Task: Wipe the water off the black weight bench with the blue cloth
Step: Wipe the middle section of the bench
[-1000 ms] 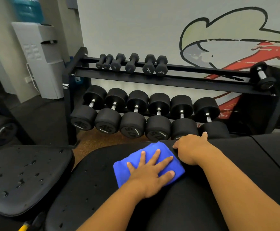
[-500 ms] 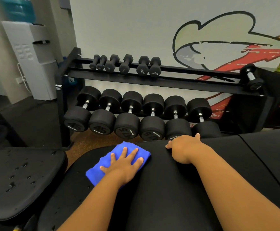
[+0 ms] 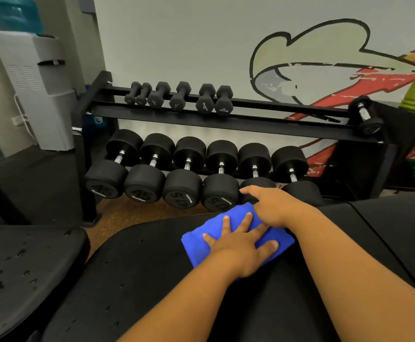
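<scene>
Gym walls painted pale grey, one bearing a red-and-green cartoon mural (image 3: 324, 67), frame a padded black weight bench (image 3: 152, 280) that fills the foreground. On its far half lies a folded bright blue cloth (image 3: 201, 245), pressed flat under the left hand (image 3: 241, 248), whose fingers are spread straight across the fabric. The right hand (image 3: 273, 206) rests at the bench's far edge, just beside the cloth's upper corner and overlapping it, its fingers loosely bent and holding nothing. Small water drops dot the bench's near left part. To the left, a separate black seat pad (image 3: 23, 267) is speckled with larger drops. Behind the bench stands a black two-tier dumbbell rack (image 3: 226, 119): six large round-headed dumbbells (image 3: 184, 178) below, small hex dumbbells (image 3: 181, 97) above. A grey water dispenser (image 3: 36, 90) stands in the left corner.
</scene>
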Demonstrator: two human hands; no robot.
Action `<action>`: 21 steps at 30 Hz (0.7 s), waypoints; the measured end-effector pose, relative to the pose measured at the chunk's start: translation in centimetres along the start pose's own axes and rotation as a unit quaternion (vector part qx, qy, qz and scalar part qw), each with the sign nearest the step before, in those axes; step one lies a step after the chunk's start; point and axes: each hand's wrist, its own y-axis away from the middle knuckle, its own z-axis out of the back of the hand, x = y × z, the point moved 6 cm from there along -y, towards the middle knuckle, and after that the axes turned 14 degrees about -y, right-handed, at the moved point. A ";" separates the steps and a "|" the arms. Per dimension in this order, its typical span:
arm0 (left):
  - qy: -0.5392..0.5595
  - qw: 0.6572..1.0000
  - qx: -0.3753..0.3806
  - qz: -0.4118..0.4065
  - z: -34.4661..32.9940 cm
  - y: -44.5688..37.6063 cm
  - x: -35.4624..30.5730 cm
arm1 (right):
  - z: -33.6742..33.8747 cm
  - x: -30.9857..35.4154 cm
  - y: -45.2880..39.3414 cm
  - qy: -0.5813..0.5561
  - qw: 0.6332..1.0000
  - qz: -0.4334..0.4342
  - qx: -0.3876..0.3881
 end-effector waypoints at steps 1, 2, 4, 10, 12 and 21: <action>0.002 1.000 0.003 0.012 0.3 -0.6 0.2 | 0.0 -0.1 0.1 -0.003 1.000 -0.002 -0.003; 0.005 1.000 0.005 0.026 0.4 -1.1 0.5 | 0.1 -0.3 0.1 -0.004 1.000 -0.001 -0.009; 0.012 0.998 0.004 0.058 0.6 -2.0 1.6 | 0.6 -0.6 0.5 0.001 1.000 0.000 -0.018; 0.055 0.985 -0.006 0.162 -0.3 -1.6 7.5 | 1.8 -1.6 2.6 -0.017 0.999 0.005 -0.031; 0.061 0.982 -0.011 0.176 -0.9 -0.7 8.5 | 1.9 -1.8 3.3 -0.025 0.999 0.006 -0.028; -0.004 0.997 -0.030 0.068 -1.5 1.4 2.9 | 1.4 -2.4 4.6 -0.048 0.998 0.019 -0.030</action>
